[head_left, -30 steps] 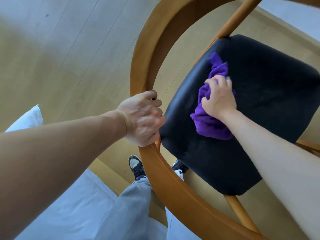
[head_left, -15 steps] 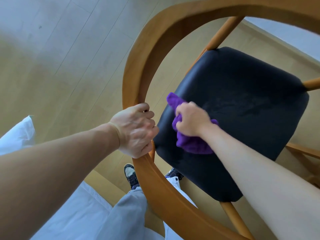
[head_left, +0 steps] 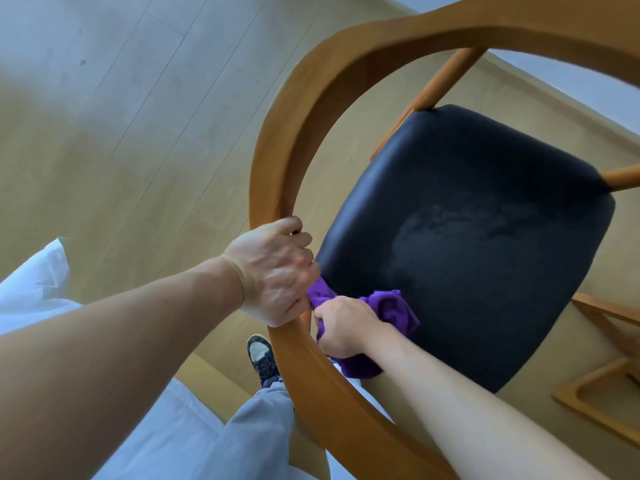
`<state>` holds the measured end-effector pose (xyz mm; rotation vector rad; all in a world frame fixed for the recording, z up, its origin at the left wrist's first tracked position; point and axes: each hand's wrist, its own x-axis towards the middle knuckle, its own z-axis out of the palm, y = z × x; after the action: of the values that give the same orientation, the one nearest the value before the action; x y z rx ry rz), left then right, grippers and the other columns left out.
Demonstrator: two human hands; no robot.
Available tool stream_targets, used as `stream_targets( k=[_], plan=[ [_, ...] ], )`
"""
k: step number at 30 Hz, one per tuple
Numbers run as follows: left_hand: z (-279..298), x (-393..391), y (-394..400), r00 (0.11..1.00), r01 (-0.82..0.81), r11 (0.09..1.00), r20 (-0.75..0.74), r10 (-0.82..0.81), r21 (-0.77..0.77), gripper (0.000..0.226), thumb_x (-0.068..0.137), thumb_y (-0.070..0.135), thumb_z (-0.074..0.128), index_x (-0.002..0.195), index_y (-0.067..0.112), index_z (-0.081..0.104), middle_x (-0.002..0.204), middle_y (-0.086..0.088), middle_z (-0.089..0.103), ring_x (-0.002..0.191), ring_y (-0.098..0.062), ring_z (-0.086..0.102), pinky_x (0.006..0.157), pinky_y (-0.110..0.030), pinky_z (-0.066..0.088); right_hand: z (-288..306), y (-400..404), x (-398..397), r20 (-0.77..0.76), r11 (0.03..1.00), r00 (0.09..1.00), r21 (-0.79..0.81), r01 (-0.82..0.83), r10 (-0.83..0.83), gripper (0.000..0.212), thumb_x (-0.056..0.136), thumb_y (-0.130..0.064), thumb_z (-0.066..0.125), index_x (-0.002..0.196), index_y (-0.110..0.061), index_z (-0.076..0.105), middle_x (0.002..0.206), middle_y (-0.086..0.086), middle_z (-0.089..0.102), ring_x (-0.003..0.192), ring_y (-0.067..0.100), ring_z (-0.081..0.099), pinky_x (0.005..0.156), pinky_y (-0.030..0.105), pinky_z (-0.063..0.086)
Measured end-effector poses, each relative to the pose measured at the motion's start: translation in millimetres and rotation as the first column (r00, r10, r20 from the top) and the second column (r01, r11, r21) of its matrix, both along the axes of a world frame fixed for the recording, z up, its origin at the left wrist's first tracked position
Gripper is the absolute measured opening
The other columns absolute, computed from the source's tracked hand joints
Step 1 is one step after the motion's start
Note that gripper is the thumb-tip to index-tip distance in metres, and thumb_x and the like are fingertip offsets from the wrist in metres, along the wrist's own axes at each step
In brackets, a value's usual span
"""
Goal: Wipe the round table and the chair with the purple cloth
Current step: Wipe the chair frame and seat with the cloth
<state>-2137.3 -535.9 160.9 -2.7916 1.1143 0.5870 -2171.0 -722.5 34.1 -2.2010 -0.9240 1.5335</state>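
Observation:
I look straight down on a chair with a curved wooden back rail [head_left: 311,98] and a black padded seat [head_left: 478,237]. My left hand [head_left: 273,271] grips the rail at its near left bend. My right hand [head_left: 343,327] holds the bunched purple cloth [head_left: 391,306] against the seat's near left corner, right beside my left hand. Part of the cloth hangs below my right hand over the seat edge. The round table is out of view.
Light wooden floor [head_left: 138,133] surrounds the chair. My shoe [head_left: 261,358] and grey trouser leg [head_left: 256,434] stand just behind the rail. White fabric [head_left: 38,289] lies at the left. Another wooden frame [head_left: 595,403] shows at the lower right.
My right hand has dragged the purple cloth from the seat's middle back to its near left corner, close to my left hand. My left hand has kept its grip on the rail.

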Motion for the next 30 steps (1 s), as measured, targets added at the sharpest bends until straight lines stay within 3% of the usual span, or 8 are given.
stream_targets(
  k=[3, 7, 14, 17, 20, 23, 27, 30],
  plan=[
    [-1.0, 0.9, 0.6, 1.000, 0.006, 1.000, 0.011, -0.006, -0.010, 0.029, 0.079, 0.030, 0.037, 0.056, 0.015, 0.048, 0.051, -0.002, 0.048, 0.055, -0.027, 0.040, 0.077, -0.041, 0.041, 0.4, -20.9, 32.3, -0.090, 0.968, 0.964, -0.047, 0.248, -0.251, 0.014, 0.068, -0.024, 0.051, 0.071, -0.028, 0.064, 0.076, -0.011, 0.067, 0.078, 0.013, 0.063, 0.072, 0.031, 0.053],
    [-1.9, -0.4, 1.0, 0.999, 0.019, 0.999, 0.029, -0.018, -0.030, 0.028, 0.078, 0.030, 0.039, 0.055, 0.016, 0.046, 0.050, -0.002, 0.047, 0.055, -0.026, 0.037, 0.079, -0.041, 0.040, 0.2, -53.2, 95.9, 0.168, 0.791, 0.775, 0.058, 0.609, -0.609, 0.012, 0.070, -0.018, 0.057, 0.076, -0.027, 0.064, 0.080, -0.009, 0.068, 0.081, 0.020, 0.062, 0.073, 0.028, 0.048],
    [-5.8, -1.4, 2.3, 0.998, 0.021, 0.998, 0.054, -0.018, -0.062, 0.028, 0.079, 0.030, 0.041, 0.054, 0.016, 0.045, 0.049, -0.002, 0.047, 0.054, -0.026, 0.037, 0.081, -0.042, 0.038, -6.3, -88.9, 192.7, 0.484, 0.506, 0.344, 0.254, 0.825, -0.805, 0.049, 0.079, -0.012, 0.059, 0.128, -0.012, 0.063, 0.135, 0.012, 0.057, 0.123, 0.034, 0.051, 0.105, 0.031, 0.040],
    [-5.5, -0.3, 2.1, 0.998, 0.026, 0.998, 0.051, -0.023, -0.063, 0.027, 0.077, 0.029, 0.045, 0.054, 0.016, 0.043, 0.049, -0.003, 0.047, 0.053, -0.026, 0.036, 0.080, -0.041, 0.038, -6.6, -70.4, 179.0, 0.463, 0.558, 0.463, 0.086, 0.825, -0.756, 0.037, 0.076, -0.017, 0.055, 0.109, -0.010, 0.068, 0.124, 0.020, 0.059, 0.113, 0.042, 0.058, 0.099, 0.037, 0.048],
    [-5.1, 0.3, 2.9, 0.998, 0.029, 0.997, 0.050, -0.025, -0.066, 0.026, 0.078, 0.030, 0.045, 0.055, 0.017, 0.044, 0.050, -0.003, 0.048, 0.053, -0.026, 0.038, 0.080, -0.041, 0.039, 1.2, -41.1, 120.3, 0.395, 0.797, 0.737, -0.017, 0.603, -0.549, 0.011, 0.080, -0.016, 0.052, 0.078, -0.014, 0.063, 0.104, 0.019, 0.063, 0.098, 0.042, 0.063, 0.081, 0.034, 0.048],
    [-4.3, -0.5, 2.4, 0.999, 0.030, 0.998, 0.043, -0.027, -0.060, 0.026, 0.077, 0.031, 0.046, 0.055, 0.017, 0.046, 0.050, -0.002, 0.049, 0.053, -0.026, 0.038, 0.079, -0.041, 0.041, 7.3, -26.0, 51.8, 0.201, 0.923, 0.921, -0.125, 0.363, -0.335, 0.010, 0.081, -0.020, 0.052, 0.075, -0.015, 0.058, 0.105, 0.012, 0.065, 0.101, 0.039, 0.062, 0.090, 0.036, 0.051],
    [-4.4, -0.8, 2.3, 0.998, 0.027, 0.998, 0.055, -0.023, -0.059, 0.026, 0.077, 0.030, 0.046, 0.056, 0.016, 0.045, 0.050, -0.003, 0.048, 0.054, -0.026, 0.036, 0.079, -0.041, 0.039, 13.7, -32.2, 37.3, 0.074, 0.935, 0.952, -0.176, 0.307, -0.298, 0.017, 0.070, -0.024, 0.047, 0.074, -0.017, 0.062, 0.086, -0.002, 0.065, 0.087, 0.029, 0.063, 0.076, 0.031, 0.051],
    [-5.6, -1.2, 2.7, 0.998, 0.031, 0.997, 0.054, -0.028, -0.065, 0.024, 0.077, 0.029, 0.046, 0.057, 0.016, 0.045, 0.050, -0.003, 0.049, 0.053, -0.027, 0.040, 0.078, -0.040, 0.039, 12.0, -56.8, 71.6, 0.378, 0.877, 0.816, -0.021, 0.480, -0.437, 0.024, 0.075, -0.026, 0.044, 0.080, -0.016, 0.065, 0.094, 0.006, 0.064, 0.092, 0.034, 0.062, 0.072, 0.033, 0.050]
  ],
)
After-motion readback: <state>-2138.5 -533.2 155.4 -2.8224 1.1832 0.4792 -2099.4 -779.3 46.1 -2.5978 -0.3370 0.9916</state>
